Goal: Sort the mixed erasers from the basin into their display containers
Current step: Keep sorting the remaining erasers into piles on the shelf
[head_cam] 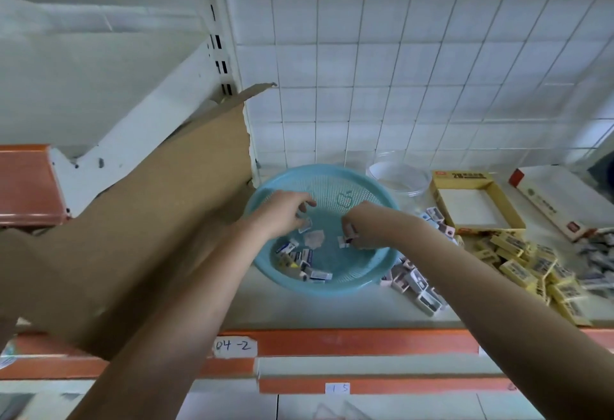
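- Teal perforated basin (332,183) sits on the white shelf (332,313), against the tiled wall (398,71). An apple outline is drawn on its inner wall.
- Loose erasers (300,262) lie on the basin floor, mostly at the near left. They are small blocks in blue-and-white sleeves.
- Left hand (282,212) is over the far left of the basin with its fingers curled downward. The fingertips are on a white eraser (305,223). Blur prevents telling whether it is pinched or only touched.
- Right hand (363,228) is over the right half of the basin. Its fingers are curled and closed on a dark-and-white eraser (349,231). A second small piece sits just below the fingertips.
- Pale pink-and-white erasers (413,283) are heaped on the shelf, touching the basin's right rim.
- Yellow-sleeved erasers (531,262) form a larger heap further right.
- Open yellow box (442,200) stands behind those heaps and shows a white interior.
- Clear round tub (413,180) stands between the basin and the yellow box, next to the wall.
- White carton (564,203) with a red end lies at the far right.
- Brown cardboard sheet (159,227) leans at the left, its edge beside the basin.
- Orange shelf edge (365,341) carries a handwritten label (235,346) reading "04-2".
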Demonstrator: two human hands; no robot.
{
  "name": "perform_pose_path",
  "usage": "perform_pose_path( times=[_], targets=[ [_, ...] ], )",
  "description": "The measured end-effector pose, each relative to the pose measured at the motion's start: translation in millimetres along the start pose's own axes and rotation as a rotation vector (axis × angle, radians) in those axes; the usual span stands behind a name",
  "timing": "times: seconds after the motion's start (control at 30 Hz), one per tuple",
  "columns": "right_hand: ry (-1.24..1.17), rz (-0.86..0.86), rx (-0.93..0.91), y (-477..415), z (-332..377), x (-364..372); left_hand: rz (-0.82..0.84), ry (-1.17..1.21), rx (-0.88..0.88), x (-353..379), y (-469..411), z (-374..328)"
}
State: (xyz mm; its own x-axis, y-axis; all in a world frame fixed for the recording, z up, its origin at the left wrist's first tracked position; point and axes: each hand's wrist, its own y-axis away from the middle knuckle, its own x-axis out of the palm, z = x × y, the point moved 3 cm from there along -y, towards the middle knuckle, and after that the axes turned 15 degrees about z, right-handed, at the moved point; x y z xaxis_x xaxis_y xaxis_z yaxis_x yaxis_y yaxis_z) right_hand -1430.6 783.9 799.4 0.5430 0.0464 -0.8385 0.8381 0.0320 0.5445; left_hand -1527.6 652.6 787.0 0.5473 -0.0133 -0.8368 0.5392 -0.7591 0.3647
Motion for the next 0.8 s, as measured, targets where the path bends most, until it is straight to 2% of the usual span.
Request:
perform_pose_path(
  times=[0.07,0.13,0.3,0.37,0.67,0.8],
  targets=[
    [-0.067,-0.076,-0.002,1.1,-4.1,-4.0,-0.057,0.001,0.058,-3.4,3.1,-3.1],
    [-0.124,-0.150,-0.017,5.5,-8.9,-8.9,-0.033,-0.058,0.061,-6.4,7.4,-5.7],
    [-0.225,-0.233,-0.038,17.6,-14.6,-16.6,0.336,-0.186,-0.095,2.5,17.0,-15.0],
    [-0.220,-0.247,-0.043,20.0,-13.6,-15.8,0.406,-0.195,-0.137,11.3,14.4,-18.2],
    [-0.279,-0.269,-0.058,29.4,-18.5,-0.8,0.441,-0.205,-0.175,22.4,7.9,-26.3],
    [-0.329,-0.288,-0.078,30.6,-19.5,2.8,0.493,-0.158,-0.130,16.5,9.9,-30.3]
  ],
)
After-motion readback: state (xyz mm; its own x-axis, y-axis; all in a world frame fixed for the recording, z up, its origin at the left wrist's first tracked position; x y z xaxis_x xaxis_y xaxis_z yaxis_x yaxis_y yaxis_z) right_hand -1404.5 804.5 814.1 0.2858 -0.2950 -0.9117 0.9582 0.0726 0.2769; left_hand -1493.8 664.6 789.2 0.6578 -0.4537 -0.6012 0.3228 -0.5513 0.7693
